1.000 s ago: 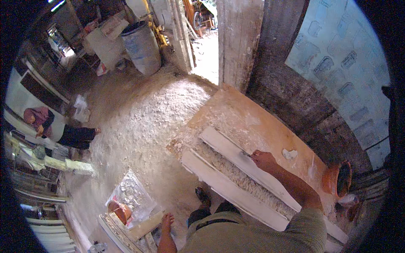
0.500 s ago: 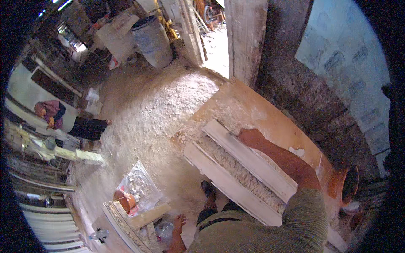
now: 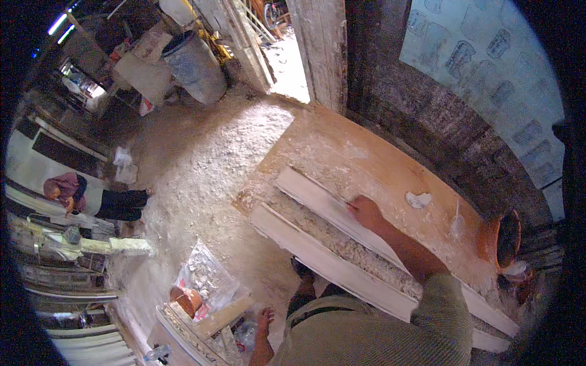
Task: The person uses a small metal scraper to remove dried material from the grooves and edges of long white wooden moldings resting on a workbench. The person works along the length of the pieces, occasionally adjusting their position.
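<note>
- The counter (image 3: 366,152) is a long reddish-brown board dusted with white plaster, running from near the doorway at the upper middle down to the lower right; its far long edge lies against a dark rough wall.
- A pale blue sheet (image 3: 488,67) with rows of faint dark outlined shapes hangs on that wall, above the counter's far edge.
- Two long white plaster mouldings (image 3: 323,204) lie side by side along the counter's near edge, with a rough, crumbly strip between them; their ends stop just short of the counter's left corner.
- The floor (image 3: 201,158) left of the counter is covered in white plaster rubble and gives the widest open room, up to a grey drum (image 3: 195,64) near the doorway.
- Another person (image 3: 79,195) crouches at the far left, well apart.
- A clear plastic bag (image 3: 207,277) of white pieces lies on the floor at the lower left, just beside an orange bowl (image 3: 186,300).
- An orange clay pot (image 3: 503,238) stands at the counter's right end.
- The right hand (image 3: 366,210) rests on the farther moulding, grip closed on a thin tool (image 3: 352,206) too small to identify.
- The left hand (image 3: 264,319) hangs low beside the body, fingers loosely apart, holding nothing.
- A small white lump (image 3: 419,199) lies on bare counter beyond the right hand.
</note>
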Available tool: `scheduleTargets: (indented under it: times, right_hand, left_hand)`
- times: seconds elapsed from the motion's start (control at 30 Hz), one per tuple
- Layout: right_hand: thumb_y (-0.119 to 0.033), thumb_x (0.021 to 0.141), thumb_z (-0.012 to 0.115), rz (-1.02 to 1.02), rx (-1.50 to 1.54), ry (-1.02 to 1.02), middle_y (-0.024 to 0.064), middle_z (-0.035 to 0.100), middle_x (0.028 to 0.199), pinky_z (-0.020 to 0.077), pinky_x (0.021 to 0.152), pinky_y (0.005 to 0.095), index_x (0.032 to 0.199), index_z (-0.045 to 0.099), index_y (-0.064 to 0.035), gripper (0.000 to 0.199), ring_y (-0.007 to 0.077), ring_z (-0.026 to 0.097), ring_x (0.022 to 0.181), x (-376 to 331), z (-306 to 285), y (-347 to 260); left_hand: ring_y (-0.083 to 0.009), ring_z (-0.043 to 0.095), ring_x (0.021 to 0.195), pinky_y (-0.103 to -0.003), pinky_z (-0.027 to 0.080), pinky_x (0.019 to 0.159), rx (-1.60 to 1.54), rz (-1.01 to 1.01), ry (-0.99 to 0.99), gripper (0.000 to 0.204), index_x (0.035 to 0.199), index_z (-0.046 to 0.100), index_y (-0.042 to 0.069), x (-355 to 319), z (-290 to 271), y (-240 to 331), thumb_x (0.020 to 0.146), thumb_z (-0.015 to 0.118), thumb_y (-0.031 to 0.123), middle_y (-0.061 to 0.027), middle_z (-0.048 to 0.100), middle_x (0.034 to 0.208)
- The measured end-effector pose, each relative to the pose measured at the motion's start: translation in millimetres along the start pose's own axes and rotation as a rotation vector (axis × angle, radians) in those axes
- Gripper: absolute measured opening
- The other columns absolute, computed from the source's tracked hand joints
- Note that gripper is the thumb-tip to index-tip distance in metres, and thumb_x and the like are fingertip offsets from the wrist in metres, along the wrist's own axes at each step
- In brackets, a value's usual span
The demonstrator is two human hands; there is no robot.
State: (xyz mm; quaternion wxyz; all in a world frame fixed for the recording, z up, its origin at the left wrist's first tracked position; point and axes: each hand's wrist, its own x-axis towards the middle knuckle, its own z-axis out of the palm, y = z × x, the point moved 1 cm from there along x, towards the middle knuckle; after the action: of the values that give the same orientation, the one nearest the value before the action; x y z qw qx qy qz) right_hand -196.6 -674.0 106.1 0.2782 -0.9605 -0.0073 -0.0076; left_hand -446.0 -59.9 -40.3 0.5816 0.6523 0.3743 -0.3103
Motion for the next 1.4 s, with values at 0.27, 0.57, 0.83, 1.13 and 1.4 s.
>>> scheduleTargets:
  times: [0.27, 0.57, 0.83, 1.13, 1.4]
  right_hand:
    - [-0.039, 0.096, 0.071, 0.741, 0.662, 0.020, 0.0029, 0.063, 0.063, 0.0459, 0.041, 0.0323, 0.104, 0.079, -0.0049, 0.036, 0.0117, 0.054, 0.046, -148.5, -29.3, 54.7]
    - [-0.036, 0.091, 0.063, 0.496, 0.329, 0.185, 0.0215, 0.073, 0.094, 0.0566, 0.082, 0.0532, 0.094, 0.075, -0.0027, 0.036, 0.0443, 0.069, 0.091, 159.5, 100.2, -54.7]
    - [-0.048, 0.091, 0.071, 0.684, 0.279, 0.060, 0.0161, 0.068, 0.062, 0.0547, 0.059, 0.0388, 0.105, 0.080, -0.0110, 0.040, 0.0203, 0.062, 0.050, -1.0, 12.5, -15.0]
    - [-0.045, 0.087, 0.072, 0.619, 0.116, 0.101, 0.0239, 0.074, 0.094, 0.0569, 0.079, 0.0512, 0.106, 0.077, -0.0047, 0.045, 0.0399, 0.072, 0.087, 158.2, 78.4, -82.9]
    - [-0.038, 0.106, 0.050, 0.295, 0.626, 0.384, 0.0266, 0.052, 0.140, 0.0400, 0.111, 0.0487, 0.151, 0.044, -0.0034, 0.057, 0.0420, 0.050, 0.128, 182.4, 100.8, -227.6]
  left_hand:
    - [-0.0226, 0.068, 0.104, -0.038, 0.056, 0.084, 0.030, -0.050, -0.052, 0.044, 0.135, 0.059, 0.009, -3.6, 12.5, 50.5, 0.100, 0.062, 0.035, -0.0089, 0.069, 0.122]
    - [-0.0267, 0.067, 0.107, -0.044, 0.056, 0.088, 0.183, 0.085, -0.074, 0.042, 0.132, 0.059, 0.011, 84.4, 23.6, 195.3, 0.100, 0.063, 0.038, -0.0088, 0.068, 0.123]
    - [-0.0214, 0.066, 0.104, -0.038, 0.053, 0.088, 0.129, 0.451, -0.066, 0.037, 0.129, 0.061, 0.009, 153.6, -11.4, 422.5, 0.102, 0.061, 0.035, -0.0070, 0.068, 0.120]
    - [-0.0211, 0.066, 0.109, -0.036, 0.052, 0.093, 0.325, 0.697, -0.449, 0.035, 0.130, 0.060, 0.006, 115.2, 98.4, 582.8, 0.106, 0.056, 0.031, -0.0092, 0.067, 0.123]
    - [-0.0187, 0.068, 0.095, -0.034, 0.054, 0.084, 0.159, 0.432, -0.775, 0.039, 0.138, 0.055, 0.011, 86.0, 262.6, 586.0, 0.106, 0.057, 0.032, -0.0075, 0.069, 0.112]
